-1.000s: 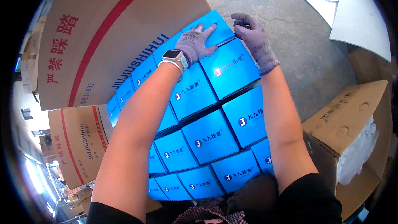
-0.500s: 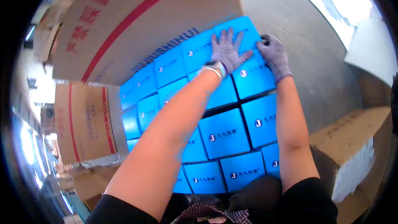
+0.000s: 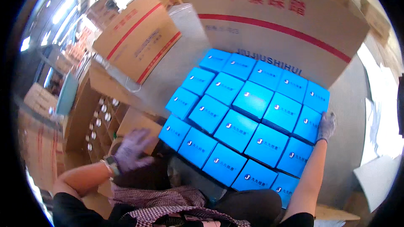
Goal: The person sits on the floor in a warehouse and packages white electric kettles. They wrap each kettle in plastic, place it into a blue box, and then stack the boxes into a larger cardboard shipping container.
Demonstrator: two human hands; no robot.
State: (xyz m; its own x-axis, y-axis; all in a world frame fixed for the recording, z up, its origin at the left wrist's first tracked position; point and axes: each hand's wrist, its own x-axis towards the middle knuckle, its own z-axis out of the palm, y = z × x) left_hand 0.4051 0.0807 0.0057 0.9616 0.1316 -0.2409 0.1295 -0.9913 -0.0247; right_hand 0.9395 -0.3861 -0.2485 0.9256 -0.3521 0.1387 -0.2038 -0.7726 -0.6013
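Observation:
Rows of blue square boxes [image 3: 235, 129] stand close together in a block in front of me, each with a dark round mark and lettering on top. Narrow gaps run between some of them. My right hand [image 3: 327, 127], in a grey glove, lies along the right side of the block, touching the boxes near its far right corner; part of its fingers is hard to make out. My left hand [image 3: 134, 149], gloved alike and a little blurred, hovers left of the near left boxes with its fingers spread and nothing in it.
Behind the block stands a large cardboard carton [image 3: 273, 10] with a red stripe. A smaller striped carton [image 3: 136, 38] is at the far left. An open carton [image 3: 78, 113] holding several white-topped items stands on the left. White sheets [image 3: 374, 122] lie to the right.
My left hand has lifted off the box tops and swung left and toward me. My right hand stays at the block's right side. The view has turned, showing more of the left.

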